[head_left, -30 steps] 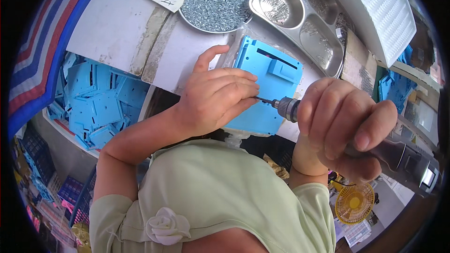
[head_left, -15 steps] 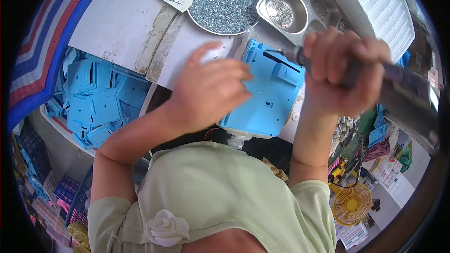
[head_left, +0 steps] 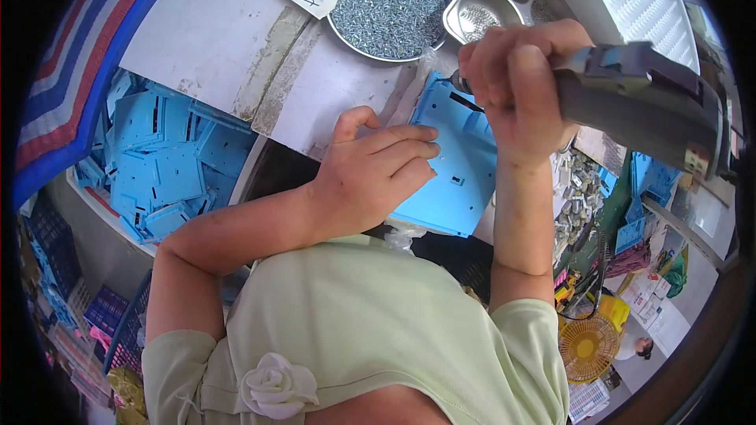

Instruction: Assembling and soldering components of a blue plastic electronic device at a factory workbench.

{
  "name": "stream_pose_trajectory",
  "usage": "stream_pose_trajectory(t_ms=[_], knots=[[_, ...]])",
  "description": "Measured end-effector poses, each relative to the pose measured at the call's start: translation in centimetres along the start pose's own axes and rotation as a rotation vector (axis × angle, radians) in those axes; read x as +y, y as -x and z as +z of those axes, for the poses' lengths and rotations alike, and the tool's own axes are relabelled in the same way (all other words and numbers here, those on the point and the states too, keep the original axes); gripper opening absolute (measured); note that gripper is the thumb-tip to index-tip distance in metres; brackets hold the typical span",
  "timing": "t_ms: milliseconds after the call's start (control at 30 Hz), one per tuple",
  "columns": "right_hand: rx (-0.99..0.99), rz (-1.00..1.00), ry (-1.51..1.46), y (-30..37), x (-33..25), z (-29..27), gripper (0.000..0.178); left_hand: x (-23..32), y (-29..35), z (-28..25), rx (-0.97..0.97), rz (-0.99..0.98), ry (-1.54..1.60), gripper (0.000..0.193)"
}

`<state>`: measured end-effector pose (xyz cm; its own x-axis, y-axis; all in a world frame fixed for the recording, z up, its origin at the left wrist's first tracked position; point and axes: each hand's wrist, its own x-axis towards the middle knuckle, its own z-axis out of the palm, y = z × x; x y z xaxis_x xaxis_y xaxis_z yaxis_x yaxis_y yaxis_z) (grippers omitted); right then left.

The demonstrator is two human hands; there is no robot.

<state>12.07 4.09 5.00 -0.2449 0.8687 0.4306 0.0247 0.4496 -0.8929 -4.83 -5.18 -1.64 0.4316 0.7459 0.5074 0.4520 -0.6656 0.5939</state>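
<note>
A light-blue plastic panel [head_left: 441, 197] lies on the work surface in front of me, with a dark slot and small holes in it. My left hand [head_left: 370, 161] is over its left edge, fingers stretched across it and nothing visible in them. A dark grey electric screwdriver [head_left: 630, 90] is wrapped in my right hand [head_left: 524, 79], its body pointing off to the right. Its nose meets the panel's far edge near a corner; the very tip is hard to make out. My right hand hides the panel's far right part.
Beyond the panel stand a round tray of screws [head_left: 390, 12] and a metal compartment tray [head_left: 492, 12] with small parts. A white ribbed tray [head_left: 642, 4] is at the far right. Blue panels fill a bin [head_left: 161, 165] on the left. Small metal pieces [head_left: 575, 197] lie to the right.
My right hand has brought the screwdriver leftward, its nose now at the panel's far corner. My left hand, blurred and higher before, has come down and nearer me. The view has shifted slightly.
</note>
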Motion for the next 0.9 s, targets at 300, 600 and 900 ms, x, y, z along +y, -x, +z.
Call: stream_pose_trajectory(t_ms=[300, 600, 900], knots=[[-0.084, -0.016, -0.061, 1.4, -0.6, 0.6, 0.015, -0.2, 0.3, 0.5, 0.061, -0.017, -0.004, 0.01], [-0.206, -0.063, -0.472, 1.6, -5.8, -1.0, 0.032, -1.3, -0.9, -1.4, 0.106, -0.039, 0.158, 0.019], [-0.144, 0.009, -0.463, 3.6, -6.3, 0.1, 0.034, -1.5, -0.5, -1.6, 0.102, 0.039, 0.12, 0.021]])
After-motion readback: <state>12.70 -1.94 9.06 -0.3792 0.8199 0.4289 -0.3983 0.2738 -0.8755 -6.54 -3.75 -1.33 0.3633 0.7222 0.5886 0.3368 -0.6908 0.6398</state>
